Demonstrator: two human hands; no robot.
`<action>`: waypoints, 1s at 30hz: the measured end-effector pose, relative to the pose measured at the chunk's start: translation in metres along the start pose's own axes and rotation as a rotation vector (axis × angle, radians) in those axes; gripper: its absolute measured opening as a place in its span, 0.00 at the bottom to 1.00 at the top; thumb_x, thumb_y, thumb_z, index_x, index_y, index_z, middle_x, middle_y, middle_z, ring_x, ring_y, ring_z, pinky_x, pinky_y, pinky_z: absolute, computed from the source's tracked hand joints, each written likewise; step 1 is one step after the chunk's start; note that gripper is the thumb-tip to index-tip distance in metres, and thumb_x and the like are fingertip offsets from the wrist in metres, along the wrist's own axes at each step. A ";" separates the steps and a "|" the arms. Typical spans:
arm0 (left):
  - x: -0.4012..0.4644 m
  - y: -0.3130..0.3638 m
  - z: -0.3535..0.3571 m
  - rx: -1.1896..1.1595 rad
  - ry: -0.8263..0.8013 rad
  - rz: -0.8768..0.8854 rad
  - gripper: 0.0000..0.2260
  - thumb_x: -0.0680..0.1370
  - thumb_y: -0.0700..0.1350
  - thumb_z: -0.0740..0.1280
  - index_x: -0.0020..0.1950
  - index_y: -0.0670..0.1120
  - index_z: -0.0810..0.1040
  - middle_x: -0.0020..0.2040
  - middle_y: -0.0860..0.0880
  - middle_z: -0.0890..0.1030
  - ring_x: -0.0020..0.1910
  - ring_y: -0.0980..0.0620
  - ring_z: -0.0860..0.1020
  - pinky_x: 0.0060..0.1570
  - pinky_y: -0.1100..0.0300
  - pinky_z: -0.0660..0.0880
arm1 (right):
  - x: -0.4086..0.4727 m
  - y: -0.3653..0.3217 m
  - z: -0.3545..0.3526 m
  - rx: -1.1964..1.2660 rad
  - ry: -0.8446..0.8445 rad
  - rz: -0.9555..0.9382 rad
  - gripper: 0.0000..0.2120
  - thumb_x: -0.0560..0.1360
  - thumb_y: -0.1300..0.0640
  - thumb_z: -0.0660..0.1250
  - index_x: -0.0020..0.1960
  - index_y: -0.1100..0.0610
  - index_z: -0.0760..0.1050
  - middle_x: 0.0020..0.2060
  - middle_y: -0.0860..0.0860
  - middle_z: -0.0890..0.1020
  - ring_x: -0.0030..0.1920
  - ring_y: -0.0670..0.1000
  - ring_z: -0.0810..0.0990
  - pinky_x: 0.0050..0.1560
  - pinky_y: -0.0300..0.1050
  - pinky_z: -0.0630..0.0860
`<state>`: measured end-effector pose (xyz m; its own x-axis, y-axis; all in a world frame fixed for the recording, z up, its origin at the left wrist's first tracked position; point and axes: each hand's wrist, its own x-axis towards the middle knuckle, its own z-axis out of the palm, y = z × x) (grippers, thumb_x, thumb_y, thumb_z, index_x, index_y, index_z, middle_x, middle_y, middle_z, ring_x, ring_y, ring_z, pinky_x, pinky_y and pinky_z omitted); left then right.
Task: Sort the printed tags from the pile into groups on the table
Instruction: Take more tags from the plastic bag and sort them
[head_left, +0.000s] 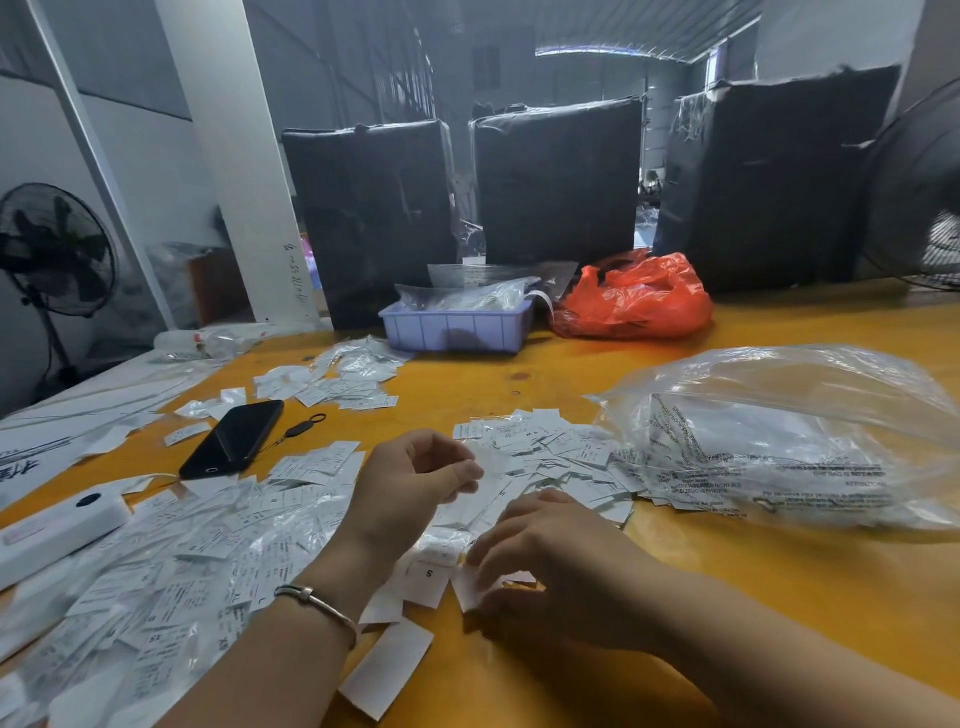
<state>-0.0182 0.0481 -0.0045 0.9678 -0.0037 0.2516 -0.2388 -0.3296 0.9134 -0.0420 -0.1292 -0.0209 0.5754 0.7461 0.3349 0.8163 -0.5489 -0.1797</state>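
My left hand (415, 480) pinches a tag (488, 462); right hand (540, 551) fingers another at five o'clock; loose printed tags (182, 561) could mix groups.

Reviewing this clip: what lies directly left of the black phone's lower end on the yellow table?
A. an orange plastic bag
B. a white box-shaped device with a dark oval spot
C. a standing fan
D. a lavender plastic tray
B: the white device with its dark oval spot lies just left of the black phone, among scattered printed tags.

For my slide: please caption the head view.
Left hand pinches a white printed tag; right hand picks among tags on the orange table.
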 end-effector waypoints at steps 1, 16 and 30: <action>-0.001 0.000 0.000 -0.017 -0.008 -0.006 0.01 0.76 0.40 0.71 0.46 0.45 0.81 0.40 0.51 0.86 0.39 0.56 0.84 0.39 0.65 0.78 | 0.000 0.000 0.000 -0.024 0.010 -0.008 0.14 0.77 0.42 0.61 0.51 0.47 0.81 0.53 0.41 0.83 0.54 0.44 0.75 0.56 0.45 0.68; -0.006 0.008 0.002 -0.156 -0.134 0.033 0.10 0.70 0.43 0.75 0.51 0.44 0.83 0.43 0.48 0.87 0.44 0.52 0.85 0.39 0.65 0.80 | -0.014 0.024 -0.049 1.070 0.706 0.454 0.04 0.70 0.67 0.71 0.42 0.60 0.79 0.36 0.57 0.85 0.34 0.54 0.84 0.30 0.37 0.75; -0.010 0.012 0.004 -0.154 -0.275 0.131 0.13 0.73 0.44 0.71 0.52 0.39 0.74 0.46 0.47 0.87 0.47 0.48 0.85 0.41 0.61 0.81 | -0.015 0.021 -0.058 1.099 0.823 0.454 0.10 0.73 0.71 0.63 0.37 0.58 0.72 0.39 0.61 0.83 0.42 0.56 0.81 0.46 0.48 0.75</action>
<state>-0.0302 0.0405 0.0024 0.9083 -0.2977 0.2939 -0.3516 -0.1627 0.9219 -0.0359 -0.1736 0.0236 0.9082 -0.0427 0.4163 0.4172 0.1692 -0.8929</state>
